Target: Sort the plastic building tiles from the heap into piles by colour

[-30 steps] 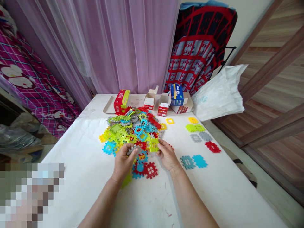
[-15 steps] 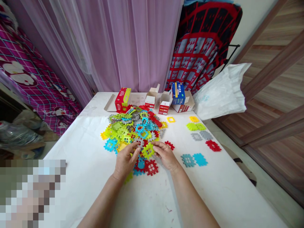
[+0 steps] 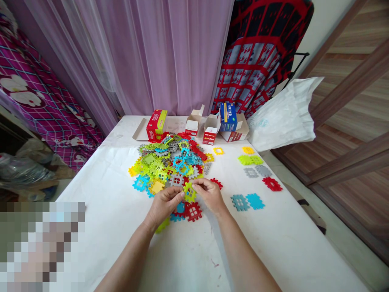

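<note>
Lime-green tile [image 3: 190, 193] is pinched between both hands [image 3: 211, 196] over a white table [image 3: 106, 194] facing purple curtains [image 3: 158, 61].

My piece [image 3: 190, 192] is lime. My table [image 3: 106, 211] is white, with red marks [image 3: 215, 264] toward its near edge. The pile [image 3: 159, 164] mixes lime, blue, grey, red and yellow. Toward the table's right edge: yellow plate [image 3: 248, 150], lime pair [image 3: 244, 159], grey pair [image 3: 263, 170], red plate [image 3: 272, 184], teal plate [image 3: 240, 202], blue plate [image 3: 255, 201]. At the far edge: red-and-lime box [image 3: 154, 125], blue box [image 3: 228, 117]. Beyond it, a plain purple curtain [image 3: 161, 56]. By the far right corner: white bag [image 3: 284, 117], red-and-black gridded cloth [image 3: 258, 61]. Beyond the left edge: magenta cloth [image 3: 57, 109], checked, white figures.
</note>
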